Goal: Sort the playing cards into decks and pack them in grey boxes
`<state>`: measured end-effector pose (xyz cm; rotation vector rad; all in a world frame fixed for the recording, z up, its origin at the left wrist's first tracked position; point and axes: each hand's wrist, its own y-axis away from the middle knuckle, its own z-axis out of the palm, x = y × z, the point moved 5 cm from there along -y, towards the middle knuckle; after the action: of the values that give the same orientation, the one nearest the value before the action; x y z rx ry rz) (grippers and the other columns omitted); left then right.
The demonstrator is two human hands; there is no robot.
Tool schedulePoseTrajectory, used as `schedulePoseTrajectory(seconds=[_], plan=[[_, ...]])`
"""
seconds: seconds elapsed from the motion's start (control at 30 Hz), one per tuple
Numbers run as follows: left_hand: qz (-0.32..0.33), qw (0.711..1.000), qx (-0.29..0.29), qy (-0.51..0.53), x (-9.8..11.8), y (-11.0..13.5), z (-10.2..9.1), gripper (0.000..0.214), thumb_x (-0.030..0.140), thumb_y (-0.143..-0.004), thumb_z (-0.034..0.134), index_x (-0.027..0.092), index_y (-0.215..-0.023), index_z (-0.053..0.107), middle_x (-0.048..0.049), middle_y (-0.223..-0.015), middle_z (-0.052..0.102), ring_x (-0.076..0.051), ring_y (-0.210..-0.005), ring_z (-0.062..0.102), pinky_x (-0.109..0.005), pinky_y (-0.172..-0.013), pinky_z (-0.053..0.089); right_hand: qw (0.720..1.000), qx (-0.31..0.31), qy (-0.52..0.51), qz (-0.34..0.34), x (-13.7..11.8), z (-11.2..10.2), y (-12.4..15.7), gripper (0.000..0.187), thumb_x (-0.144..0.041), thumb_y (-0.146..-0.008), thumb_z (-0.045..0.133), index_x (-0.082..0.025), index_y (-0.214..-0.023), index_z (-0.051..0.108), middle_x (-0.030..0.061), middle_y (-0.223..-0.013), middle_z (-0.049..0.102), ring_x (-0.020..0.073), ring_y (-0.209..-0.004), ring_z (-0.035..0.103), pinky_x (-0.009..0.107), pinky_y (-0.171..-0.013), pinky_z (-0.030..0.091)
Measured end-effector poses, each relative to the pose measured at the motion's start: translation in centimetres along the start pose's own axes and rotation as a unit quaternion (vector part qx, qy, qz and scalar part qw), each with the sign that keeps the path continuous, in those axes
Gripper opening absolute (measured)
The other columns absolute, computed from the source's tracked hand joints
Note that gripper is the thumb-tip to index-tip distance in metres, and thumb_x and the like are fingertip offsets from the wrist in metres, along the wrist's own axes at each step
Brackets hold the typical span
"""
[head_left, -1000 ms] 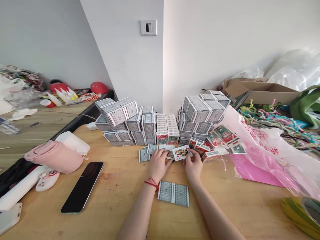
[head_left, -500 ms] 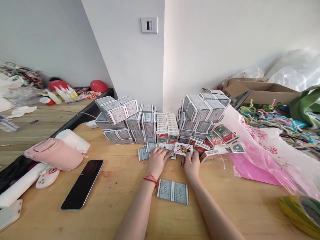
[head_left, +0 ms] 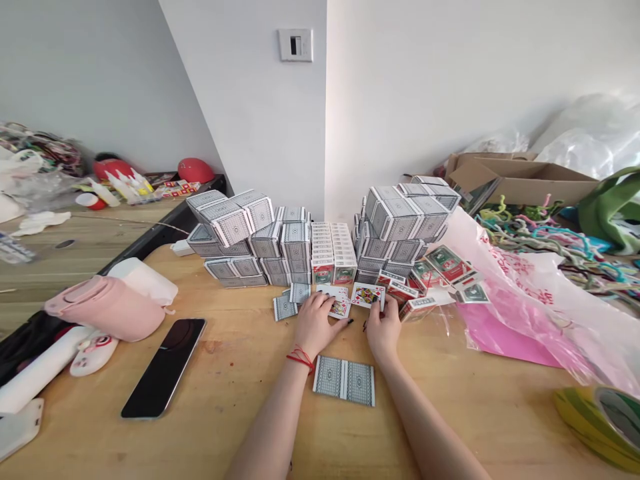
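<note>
My left hand (head_left: 315,325), a red string round its wrist, lies with fingers apart on face-up playing cards (head_left: 340,307). Thumb and fingers of my right hand (head_left: 384,330) pinch a face-card playing card (head_left: 367,294) by its near edge, close to the right of those cards. Face-down cards (head_left: 285,307) lie left of my left fingers. Between my forearms rest two grey-patterned card backs (head_left: 344,381), side by side. Behind my hands stand two rows of boxed card decks (head_left: 323,253), and piles of grey card blocks (head_left: 295,243) flank them.
Grey card blocks (head_left: 400,220) pile up right of centre, beside loose red-green card boxes (head_left: 443,267). Pink plastic (head_left: 505,333) covers the table's right. A phone (head_left: 164,370), pink pouch (head_left: 110,310) and white roll (head_left: 50,367) lie left. Yellow tape (head_left: 590,423) sits front right.
The card in my right hand is lower, nearer the table. My left thumb has spread outward, and more of the face-up cards beneath that hand shows.
</note>
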<state>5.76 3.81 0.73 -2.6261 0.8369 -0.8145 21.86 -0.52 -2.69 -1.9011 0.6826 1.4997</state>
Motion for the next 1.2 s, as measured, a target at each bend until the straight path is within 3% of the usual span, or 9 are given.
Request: schedulePoseTrajectory(seconds=[0.23,0.43,0.5,0.6,0.7,0.77,1.0,1.2], plan=[[-0.033,0.998,0.017,0.058,-0.8,0.3,0.0,0.03,0.037,-0.08,0.047,0.022,-0.104,0.058,-0.0056,-0.112,0.057,-0.021,-0.11,0.048,-0.04,-0.095,0.038,0.999,-0.005,-0.029,0.029,0.4,0.1,-0.2,0.029,-0.043,-0.075,0.047,-0.018,-0.09,0.051,-0.0014,-0.056,0.054,0.0138,-0.045,0.046,0.024,-0.043,0.035],[-0.062,0.99,0.034,0.119,-1.3,0.2,-0.3,0.029,0.029,-0.086,0.036,0.021,-0.103,0.058,-0.0048,-0.108,0.06,-0.018,-0.105,0.051,-0.038,-0.092,0.041,0.99,-0.002,-0.118,0.084,0.3,0.1,-0.1,0.024,-0.041,-0.073,0.05,-0.02,-0.084,0.05,-0.0066,-0.048,0.044,0.0093,-0.035,0.036,0.021,-0.034,0.03],[-0.081,0.984,0.061,0.147,-1.6,0.2,-0.6,0.03,0.029,-0.087,0.035,0.02,-0.106,0.056,-0.0058,-0.11,0.058,-0.018,-0.105,0.052,-0.037,-0.092,0.041,0.987,-0.031,-0.129,0.094,0.0,0.4,0.0,0.024,-0.041,-0.072,0.052,-0.019,-0.081,0.051,-0.0077,-0.045,0.04,0.0086,-0.034,0.034,0.021,-0.034,0.029],[-0.087,0.978,0.098,0.165,-1.6,0.3,-1.2,0.028,0.029,-0.085,0.038,0.021,-0.107,0.054,-0.0065,-0.115,0.054,-0.018,-0.109,0.049,-0.036,-0.095,0.039,0.975,-0.134,-0.137,0.115,-0.4,1.5,0.4,0.026,-0.043,-0.069,0.056,-0.018,-0.071,0.052,-0.0078,-0.042,0.039,0.0082,-0.034,0.035,0.02,-0.033,0.029],[-0.049,0.98,0.107,0.162,-0.7,0.4,-1.9,0.029,0.028,-0.082,0.044,0.022,-0.109,0.053,-0.0067,-0.119,0.05,-0.019,-0.112,0.045,-0.038,-0.096,0.037,0.947,-0.229,-0.183,0.132,-0.8,2.6,1.1,0.031,-0.046,-0.068,0.057,-0.019,-0.059,0.046,-0.0073,-0.043,0.039,0.008,-0.035,0.036,0.02,-0.035,0.031],[-0.003,0.982,0.093,0.162,0.2,0.4,-2.3,0.033,0.028,-0.079,0.048,0.022,-0.111,0.051,-0.0076,-0.12,0.048,-0.021,-0.114,0.043,-0.04,-0.096,0.037,0.93,-0.258,-0.213,0.151,-0.9,3.1,1.3,0.034,-0.048,-0.068,0.056,-0.019,-0.057,0.043,-0.0072,-0.044,0.038,0.0082,-0.036,0.037,0.021,-0.035,0.032],[0.082,0.977,0.04,0.193,2.3,0.6,-2.6,0.052,0.024,-0.068,0.055,0.02,-0.118,0.042,-0.0107,-0.123,0.042,-0.026,-0.116,0.039,-0.045,-0.097,0.035,0.916,-0.236,-0.253,0.202,0.0,3.0,0.9,0.031,-0.046,-0.065,0.06,-0.017,-0.06,0.052,-0.004,-0.043,0.046,0.0102,-0.037,0.041,0.022,-0.034,0.032],[0.103,0.973,-0.004,0.207,3.0,0.7,-2.4,0.06,0.018,-0.066,0.054,0.021,-0.123,0.036,-0.0094,-0.13,0.036,-0.024,-0.121,0.034,-0.043,-0.101,0.031,0.923,-0.248,-0.252,0.15,-0.3,3.0,1.0,0.029,-0.043,-0.064,0.063,-0.015,-0.069,0.06,0.0013,-0.063,0.06,0.015,-0.055,0.053,0.025,-0.051,0.041]])
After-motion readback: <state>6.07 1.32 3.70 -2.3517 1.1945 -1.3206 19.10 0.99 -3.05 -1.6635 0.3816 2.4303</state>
